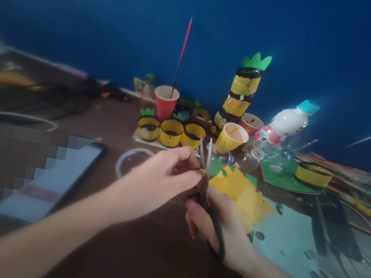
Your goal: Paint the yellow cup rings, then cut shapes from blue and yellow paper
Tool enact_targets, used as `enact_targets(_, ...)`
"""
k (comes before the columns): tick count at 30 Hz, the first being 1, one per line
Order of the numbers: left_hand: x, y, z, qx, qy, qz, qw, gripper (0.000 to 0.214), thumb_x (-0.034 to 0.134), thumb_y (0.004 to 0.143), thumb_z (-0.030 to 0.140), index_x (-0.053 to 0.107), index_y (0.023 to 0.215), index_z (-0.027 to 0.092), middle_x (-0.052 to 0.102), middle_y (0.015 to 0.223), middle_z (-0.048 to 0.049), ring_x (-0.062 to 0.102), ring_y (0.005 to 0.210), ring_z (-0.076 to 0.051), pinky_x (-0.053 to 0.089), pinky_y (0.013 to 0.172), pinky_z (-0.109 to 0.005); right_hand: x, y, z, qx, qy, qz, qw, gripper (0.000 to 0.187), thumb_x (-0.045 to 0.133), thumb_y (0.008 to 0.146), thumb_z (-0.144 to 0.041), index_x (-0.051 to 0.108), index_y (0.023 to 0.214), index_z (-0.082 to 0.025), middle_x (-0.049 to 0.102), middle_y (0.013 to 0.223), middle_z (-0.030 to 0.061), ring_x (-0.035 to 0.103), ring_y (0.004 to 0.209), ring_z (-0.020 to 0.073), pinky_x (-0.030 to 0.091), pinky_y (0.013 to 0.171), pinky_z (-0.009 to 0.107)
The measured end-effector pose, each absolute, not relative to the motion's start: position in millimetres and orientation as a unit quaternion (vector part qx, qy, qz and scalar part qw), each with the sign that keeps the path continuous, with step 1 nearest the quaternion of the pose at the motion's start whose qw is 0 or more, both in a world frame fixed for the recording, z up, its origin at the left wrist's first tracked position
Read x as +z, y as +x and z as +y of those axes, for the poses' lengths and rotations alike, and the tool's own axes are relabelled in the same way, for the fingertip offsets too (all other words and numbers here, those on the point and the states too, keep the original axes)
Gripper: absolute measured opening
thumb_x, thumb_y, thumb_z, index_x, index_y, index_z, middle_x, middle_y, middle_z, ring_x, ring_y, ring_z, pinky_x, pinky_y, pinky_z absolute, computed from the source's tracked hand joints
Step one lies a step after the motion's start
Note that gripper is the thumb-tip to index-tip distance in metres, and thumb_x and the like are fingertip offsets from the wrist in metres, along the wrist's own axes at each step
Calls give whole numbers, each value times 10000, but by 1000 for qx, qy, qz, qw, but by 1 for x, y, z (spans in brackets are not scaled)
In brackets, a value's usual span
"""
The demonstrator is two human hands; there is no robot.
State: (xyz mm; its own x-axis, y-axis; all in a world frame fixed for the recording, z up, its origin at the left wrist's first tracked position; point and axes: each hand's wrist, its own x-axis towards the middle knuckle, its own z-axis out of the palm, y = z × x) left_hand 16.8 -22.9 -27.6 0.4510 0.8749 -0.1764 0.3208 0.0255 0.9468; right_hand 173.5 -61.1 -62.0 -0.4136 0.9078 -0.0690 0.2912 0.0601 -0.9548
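Observation:
My right hand (218,226) grips a pair of black-handled scissors (206,166), blades pointing up and slightly apart. My left hand (160,180) is pinched at the blades on a small yellow scrap, too small to make out clearly. Just right of both hands lies a sheet of yellow paper (242,194) on the brown table (136,255). Three yellow rings with black bands (171,132) stand in a row behind the hands.
A phone (52,180) lies at the left. Behind stand a red cup (165,101) with a stick, a yellow cup (230,138), a stacked yellow tower with green top (241,94), a white bottle (283,125), and a green sheet (281,175) with another ring.

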Motion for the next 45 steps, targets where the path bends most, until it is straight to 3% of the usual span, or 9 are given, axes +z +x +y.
enact_targets(45, -23, 17, -22, 262, 645, 474, 540, 112, 481, 830, 281, 540, 764, 211, 589, 729, 62, 551, 715, -99, 396, 670, -238, -63, 175, -63, 517, -472, -651, 293, 179, 471, 883, -303, 449, 748, -187, 449, 466, -74, 445, 407, 67, 362, 412, 172)
